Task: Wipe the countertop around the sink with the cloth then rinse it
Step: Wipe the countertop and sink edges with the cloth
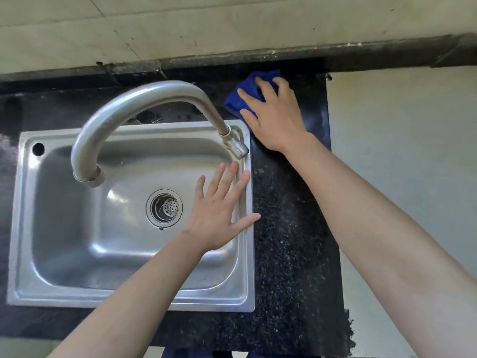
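A blue cloth (247, 92) lies bunched on the black speckled countertop (291, 228) at the sink's far right corner. My right hand (273, 115) presses down on the cloth with spread, nearly straight fingers. My left hand (219, 210) hovers open over the right side of the steel sink (77, 228), fingers spread, fingertips over the sink's right rim. The curved steel faucet (134, 109) arches over the basin, its spout ending near the sink's far right corner. No water is running.
A round drain strainer (164, 208) sits in the basin's middle. The counter ends on the right at a straight edge (333, 202), with pale floor beyond. A tiled wall (180, 27) backs the counter. A narrow counter strip runs along the sink's front.
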Demonstrator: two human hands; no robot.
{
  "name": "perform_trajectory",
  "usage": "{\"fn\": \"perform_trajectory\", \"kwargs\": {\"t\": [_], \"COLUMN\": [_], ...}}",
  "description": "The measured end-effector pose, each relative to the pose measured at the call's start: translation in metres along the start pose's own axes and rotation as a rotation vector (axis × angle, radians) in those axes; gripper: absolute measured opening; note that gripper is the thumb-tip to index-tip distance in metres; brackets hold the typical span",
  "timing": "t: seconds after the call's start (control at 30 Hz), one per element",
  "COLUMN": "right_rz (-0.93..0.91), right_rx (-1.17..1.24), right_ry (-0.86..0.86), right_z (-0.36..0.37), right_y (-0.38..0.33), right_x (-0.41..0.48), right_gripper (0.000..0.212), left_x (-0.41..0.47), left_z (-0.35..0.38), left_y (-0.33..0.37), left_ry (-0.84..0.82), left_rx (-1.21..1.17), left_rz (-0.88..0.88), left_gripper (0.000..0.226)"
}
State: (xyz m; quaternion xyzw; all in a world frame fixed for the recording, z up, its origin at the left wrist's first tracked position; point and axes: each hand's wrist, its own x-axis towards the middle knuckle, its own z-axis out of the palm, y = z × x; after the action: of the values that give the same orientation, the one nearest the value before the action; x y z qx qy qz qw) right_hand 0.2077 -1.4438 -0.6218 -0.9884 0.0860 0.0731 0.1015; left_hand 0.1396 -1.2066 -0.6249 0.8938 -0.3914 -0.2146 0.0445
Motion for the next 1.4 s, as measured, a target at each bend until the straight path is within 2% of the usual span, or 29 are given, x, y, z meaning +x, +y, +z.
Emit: {"fn": "perform_trajectory", "kwargs": {"t": [0.07,0.17,0.3,0.4,0.67,0.77,0.83,0.97,1.1,1.27,1.4], "right_rz": [0.01,-0.028,0.083,0.107,-0.208,-0.242,-0.183,0.079,0.252,0.282,0.175], "right_rx": [0.006,-0.001,0.045,0.057,-0.072,-0.042,0.018,0.063,0.049,0.038,0.09], "right_ry": [0.019,0.033,0.128,0.119,-0.008,-0.011,0.024,0.134,0.157,0.093,0.112], "right_z": [-0.001,0.001,-0.001,0.0,-0.012,-0.012,-0.011,-0.011,-0.006,0.005,0.01], "right_y": [-0.007,0.02,0.068,0.066,-0.038,-0.028,0.005,0.078,0.064,0.002,0.021], "right_x": [0.005,-0.023,-0.065,-0.062,0.037,0.031,0.011,-0.046,-0.044,-0.003,-0.044], "right_gripper": [0.052,0.054,0.052,0.052,0.052,0.051,0.048,0.046,0.051,0.055,0.054], "left_x": [0.001,0.0,0.001,0.001,0.002,0.002,0.002,0.002,0.003,0.002,0.001], "left_z": [-0.001,0.0,0.002,0.003,0.004,0.002,0.002,0.002,0.003,0.003,0.0], "left_y": [0.0,-0.002,-0.001,-0.002,-0.003,-0.003,-0.003,-0.004,-0.004,-0.002,0.001], "left_ry": [-0.01,-0.015,-0.01,-0.018,-0.009,-0.008,-0.015,-0.029,-0.028,-0.022,-0.025], "left_rx": [0.002,-0.003,-0.053,-0.062,-0.056,-0.047,-0.036,-0.038,-0.05,-0.034,-0.016], "left_rz": [0.003,0.001,0.012,0.011,0.004,0.007,0.008,0.006,0.008,-0.01,-0.036], "left_gripper": [0.087,0.087,0.086,0.086,0.087,0.087,0.088,0.088,0.088,0.087,0.088]}}
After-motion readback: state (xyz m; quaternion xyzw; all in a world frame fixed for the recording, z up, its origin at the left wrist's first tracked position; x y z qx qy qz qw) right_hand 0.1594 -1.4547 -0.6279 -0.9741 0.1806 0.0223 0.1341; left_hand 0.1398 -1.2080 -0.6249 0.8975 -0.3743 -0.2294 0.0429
